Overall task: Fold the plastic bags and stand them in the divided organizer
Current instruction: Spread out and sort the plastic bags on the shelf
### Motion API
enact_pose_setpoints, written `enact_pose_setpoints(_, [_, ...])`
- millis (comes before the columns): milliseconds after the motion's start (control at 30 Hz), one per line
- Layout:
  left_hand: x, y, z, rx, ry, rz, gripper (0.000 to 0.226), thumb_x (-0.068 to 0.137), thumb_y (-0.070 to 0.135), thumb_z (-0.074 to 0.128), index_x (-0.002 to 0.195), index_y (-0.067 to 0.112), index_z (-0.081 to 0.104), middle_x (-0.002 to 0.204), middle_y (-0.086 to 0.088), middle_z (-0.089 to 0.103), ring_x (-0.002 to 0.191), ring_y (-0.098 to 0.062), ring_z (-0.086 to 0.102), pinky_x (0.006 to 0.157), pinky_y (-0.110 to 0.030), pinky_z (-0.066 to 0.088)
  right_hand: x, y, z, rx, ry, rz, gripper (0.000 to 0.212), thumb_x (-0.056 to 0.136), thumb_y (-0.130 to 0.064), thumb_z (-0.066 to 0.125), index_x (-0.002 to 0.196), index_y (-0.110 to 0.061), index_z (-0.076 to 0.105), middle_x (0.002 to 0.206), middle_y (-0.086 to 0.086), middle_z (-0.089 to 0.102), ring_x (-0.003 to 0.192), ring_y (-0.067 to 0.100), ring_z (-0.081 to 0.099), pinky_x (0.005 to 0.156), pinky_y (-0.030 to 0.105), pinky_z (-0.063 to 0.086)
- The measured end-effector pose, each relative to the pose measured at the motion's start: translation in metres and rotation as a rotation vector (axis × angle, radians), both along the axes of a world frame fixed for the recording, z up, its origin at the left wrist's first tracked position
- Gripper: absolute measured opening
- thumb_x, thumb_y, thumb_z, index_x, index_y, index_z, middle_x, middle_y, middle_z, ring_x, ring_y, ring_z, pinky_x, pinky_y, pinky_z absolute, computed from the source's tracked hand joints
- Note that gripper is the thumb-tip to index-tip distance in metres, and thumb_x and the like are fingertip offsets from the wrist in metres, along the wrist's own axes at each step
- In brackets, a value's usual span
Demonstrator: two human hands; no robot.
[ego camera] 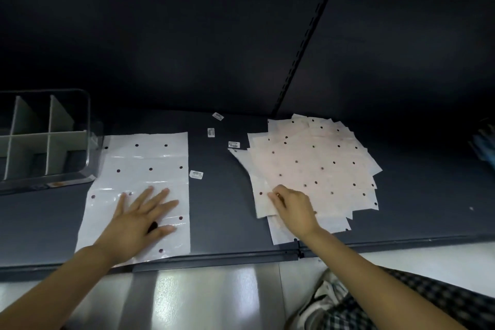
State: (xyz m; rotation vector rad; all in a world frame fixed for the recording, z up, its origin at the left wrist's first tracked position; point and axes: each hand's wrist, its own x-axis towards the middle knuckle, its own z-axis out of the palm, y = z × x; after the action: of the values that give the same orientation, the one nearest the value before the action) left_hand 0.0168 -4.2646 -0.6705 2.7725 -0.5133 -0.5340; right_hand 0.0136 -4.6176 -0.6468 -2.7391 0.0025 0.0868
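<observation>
On the dark grey shelf (222, 195), 1 long clear plastic bag punched with dark round holes (150, 163) lies flat and unfolded. The left hand (142, 218) presses on its near half, palm down, fingers straight and spread, grasping nothing. To the right, well apart, a fanned pile of similar pale perforated plastic bags (316, 166) lies loosely stacked. The right hand (293, 209) pinches the near left edge of the pile's top sheets with curled fingers. The clear organizer with grey dividers (45, 139) stands at far left, touching the flat bag's far corner. 4 small white barcode labels (211, 132) lie scattered between bag and pile.
</observation>
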Motion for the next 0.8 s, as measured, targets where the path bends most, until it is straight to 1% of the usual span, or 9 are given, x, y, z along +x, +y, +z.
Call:
enact_pose_setpoints(100, [-0.014,-0.028,0.004,-0.161,0.038,-0.057,0.084,0.073,0.084,0.005,0.144,0.043,0.02,0.151,0.025,0.003,0.144,-0.002,-0.002,0.118,-0.037,-0.005,0.008,0.049,0.011,0.535,0.152,-0.276,0.03,0.096,-0.024,0.051,0.069,-0.013,0.043,0.057,-0.001,0.046,0.052,0.018,0.05,0.062,0.042,0.051])
enact_pose_setpoints(167, [-0.022,-0.047,0.009,-0.449,0.075,0.142,0.069,0.083,0.074,0.025,0.14,0.037,0.036,0.145,0.024,0.029,0.14,-0.005,0.025,0.117,-0.033,0.016,0.017,0.081,0.019,0.886,0.293,-0.415,0.025,0.097,-0.02,0.049,0.075,-0.008,0.045,0.065,0.007,0.053,0.046,0.015,0.059,0.058,0.042,0.058])
enact_pose_setpoints(267, [-0.025,-0.075,0.025,-0.888,0.291,0.449,0.071,0.075,0.052,0.067,0.137,0.037,0.037,0.132,0.02,0.047,0.125,-0.003,0.045,0.104,-0.026,0.036,0.029,0.117,0.035,1.159,0.398,-0.448,0.024,0.098,-0.022,0.048,0.099,0.001,0.052,0.076,0.012,0.063,0.053,0.017,0.067,0.062,0.034,0.058])
enact_pose_setpoints(367, [-0.019,-0.09,0.032,-0.951,0.291,0.535,0.072,0.075,0.028,0.079,0.133,0.034,0.037,0.111,0.014,0.061,0.103,-0.007,0.061,0.086,-0.023,0.049,0.037,0.133,0.04,1.323,0.452,-0.299,0.025,0.1,-0.026,0.045,0.1,-0.003,0.054,0.081,0.012,0.069,0.067,0.02,0.07,0.07,0.029,0.059])
enact_pose_setpoints(467, [-0.005,-0.077,0.036,-0.906,0.076,0.769,0.06,0.084,0.005,0.067,0.135,0.019,0.04,0.076,-0.006,0.058,0.074,-0.029,0.062,0.066,-0.04,0.051,0.041,0.12,0.031,1.094,0.295,-0.224,0.015,0.097,-0.025,0.05,0.089,-0.015,0.058,0.092,0.009,0.069,0.085,0.023,0.067,0.084,0.031,0.054])
enact_pose_setpoints(533, [0.008,-0.051,0.035,-0.828,-0.003,0.858,0.059,0.088,0.002,0.061,0.139,0.018,0.037,0.083,-0.012,0.057,0.079,-0.034,0.06,0.075,-0.045,0.052,0.041,0.088,0.02,0.846,0.073,-0.302,0.007,0.093,-0.018,0.056,0.095,-0.014,0.061,0.104,0.007,0.066,0.099,0.024,0.062,0.085,0.02,0.047])
enact_pose_setpoints(600, [0.018,-0.019,0.031,-0.651,-0.049,0.877,0.057,0.092,0.007,0.056,0.142,0.022,0.033,0.1,-0.02,0.059,0.09,-0.04,0.059,0.079,-0.046,0.049,0.039,0.038,0.008,0.563,-0.045,-0.355,0.024,0.094,-0.016,0.055,0.116,-0.008,0.058,0.122,0.007,0.059,0.115,0.023,0.053,0.092,0.023,0.041])
enact_pose_setpoints(667, [0.024,0.008,0.026,-0.504,-0.065,0.887,0.055,0.096,0.01,0.049,0.144,0.026,0.029,0.111,-0.024,0.057,0.09,-0.044,0.057,0.078,-0.05,0.05,0.037,-0.017,-0.002,0.319,-0.056,-0.432,0.04,0.095,-0.019,0.053,0.133,-0.009,0.046,0.139,0.009,0.046,0.127,0.025,0.042,0.102,0.033,0.038])
enact_pose_setpoints(800, [0.033,0.034,0.016,-0.303,-0.084,0.876,0.051,0.099,0.008,0.037,0.146,0.02,0.023,0.09,-0.028,0.056,0.073,-0.041,0.055,0.069,-0.052,0.049,0.037,-0.096,-0.013,0.004,0.083,-0.516,0.061,0.095,-0.032,0.051,0.147,-0.013,0.026,0.155,0.007,0.023,0.142,0.026,0.021,0.114,0.038,0.025])
